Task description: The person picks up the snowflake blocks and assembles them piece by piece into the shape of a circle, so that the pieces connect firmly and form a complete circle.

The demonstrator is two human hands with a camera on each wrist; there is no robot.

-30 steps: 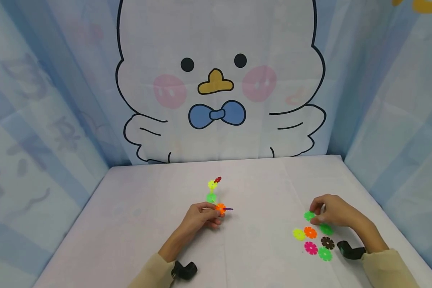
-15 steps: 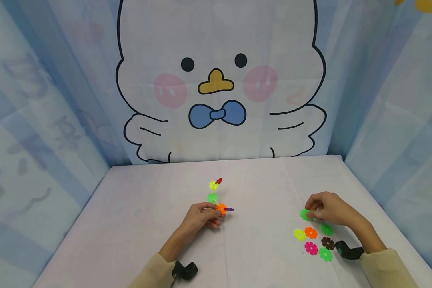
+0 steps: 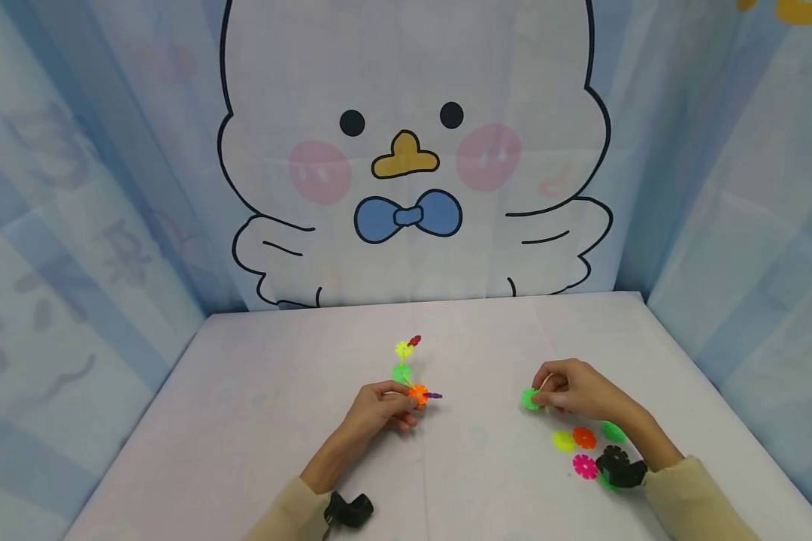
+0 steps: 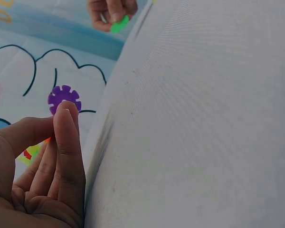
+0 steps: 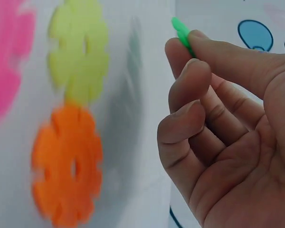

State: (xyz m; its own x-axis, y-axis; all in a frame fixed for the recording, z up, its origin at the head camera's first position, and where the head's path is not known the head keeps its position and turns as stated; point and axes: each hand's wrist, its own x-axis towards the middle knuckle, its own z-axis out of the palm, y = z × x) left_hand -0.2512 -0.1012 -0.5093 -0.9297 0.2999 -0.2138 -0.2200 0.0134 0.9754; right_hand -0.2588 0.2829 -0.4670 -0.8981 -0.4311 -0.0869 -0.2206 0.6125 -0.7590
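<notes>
My left hand (image 3: 377, 409) pinches a chain of linked, notched plastic discs by its orange disc (image 3: 418, 394). A purple disc (image 4: 64, 97) juts out past the thumb and fingertips. Farther along the chain are a green disc (image 3: 401, 373), a yellow disc (image 3: 404, 349) and a red disc (image 3: 414, 340) at the far end. To the right, my right hand (image 3: 575, 388) holds a single bright green disc (image 3: 531, 399) between thumb and fingers, apart from the chain. In the right wrist view that green disc (image 5: 182, 35) appears nearly edge-on.
Loose discs lie below my right hand: yellow (image 3: 563, 441), orange (image 3: 584, 437), pink (image 3: 585, 466), brown (image 3: 616, 453) and green (image 3: 613, 431). Another green one is partly hidden by the black wrist camera (image 3: 621, 472). A printed cloth (image 3: 406, 263) stands behind the white table (image 3: 264, 376).
My right hand has picked up the green disc from beside the loose ones and carried it left, towards the chain. The left hand stays almost still with the chain.
</notes>
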